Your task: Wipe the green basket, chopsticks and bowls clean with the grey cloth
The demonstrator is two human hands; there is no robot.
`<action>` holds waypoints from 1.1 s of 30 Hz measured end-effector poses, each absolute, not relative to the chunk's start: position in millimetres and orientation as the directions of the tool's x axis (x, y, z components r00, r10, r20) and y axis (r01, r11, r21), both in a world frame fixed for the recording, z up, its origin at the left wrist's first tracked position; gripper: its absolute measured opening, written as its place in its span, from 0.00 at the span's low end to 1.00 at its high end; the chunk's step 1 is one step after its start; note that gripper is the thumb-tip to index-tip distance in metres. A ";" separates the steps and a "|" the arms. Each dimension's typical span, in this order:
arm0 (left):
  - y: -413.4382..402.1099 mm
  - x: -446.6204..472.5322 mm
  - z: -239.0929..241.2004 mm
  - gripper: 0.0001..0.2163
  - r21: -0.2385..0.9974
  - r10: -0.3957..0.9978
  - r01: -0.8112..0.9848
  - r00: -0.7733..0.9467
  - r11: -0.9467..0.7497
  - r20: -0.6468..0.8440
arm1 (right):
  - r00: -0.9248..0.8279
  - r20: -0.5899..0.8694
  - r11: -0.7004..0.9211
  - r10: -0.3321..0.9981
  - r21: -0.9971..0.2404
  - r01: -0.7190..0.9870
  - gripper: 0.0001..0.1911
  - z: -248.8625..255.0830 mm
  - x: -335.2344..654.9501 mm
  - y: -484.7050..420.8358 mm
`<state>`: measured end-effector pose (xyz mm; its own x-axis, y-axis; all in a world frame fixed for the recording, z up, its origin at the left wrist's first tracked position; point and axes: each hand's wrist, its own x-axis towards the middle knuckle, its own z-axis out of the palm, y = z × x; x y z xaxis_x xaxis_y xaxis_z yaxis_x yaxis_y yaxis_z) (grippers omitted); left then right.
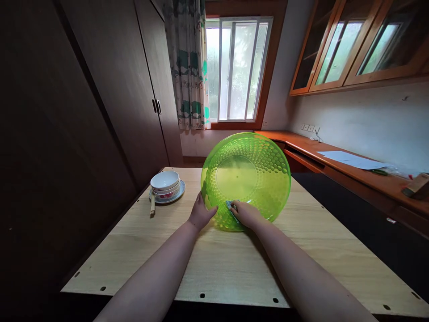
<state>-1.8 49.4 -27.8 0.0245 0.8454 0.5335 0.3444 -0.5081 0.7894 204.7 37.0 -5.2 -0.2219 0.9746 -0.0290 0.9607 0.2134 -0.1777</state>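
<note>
A: How is the basin [246, 179] placed?
B: It is stood on edge on the table [234, 264], tilted up; its rim is clamped by the left hand [200, 213], seemingly to steady it.
A: And the right hand [247, 213]?
B: It is closed on a cloth [231, 206], pressed low against the basin; bowls [165, 183] are stacked aside, left.
</note>
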 end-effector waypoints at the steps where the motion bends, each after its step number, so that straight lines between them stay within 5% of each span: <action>1: 50.0 -1.5 -28.7 0.33 0.787 0.844 0.349 0.026 -0.509 0.535 | -0.225 -0.028 0.217 0.974 -0.183 0.959 0.19 -4.8 204.1 36.3; 15: 47.7 -2.8 -25.6 0.31 0.793 0.838 0.333 -0.016 -0.509 0.545 | -0.090 -0.048 0.082 0.995 -0.153 0.985 0.19 -6.8 208.8 40.5; 23: 48.6 -3.8 -24.0 0.31 0.814 0.862 0.347 -0.030 -0.466 0.506 | -0.237 -0.033 0.229 0.971 -0.166 0.959 0.19 -3.3 202.8 35.3; 33: 50.9 -5.6 -29.7 0.32 0.805 0.845 0.327 -0.033 -0.495 0.533 | -0.192 -0.039 0.180 0.981 -0.201 0.963 0.19 -0.8 201.8 33.3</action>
<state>-5.6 50.9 -29.7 -0.0333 0.8453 0.5332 0.3274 -0.4949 0.8049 201.8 33.3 -0.8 -0.1919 0.9807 -0.0388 0.9628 0.1804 -0.2014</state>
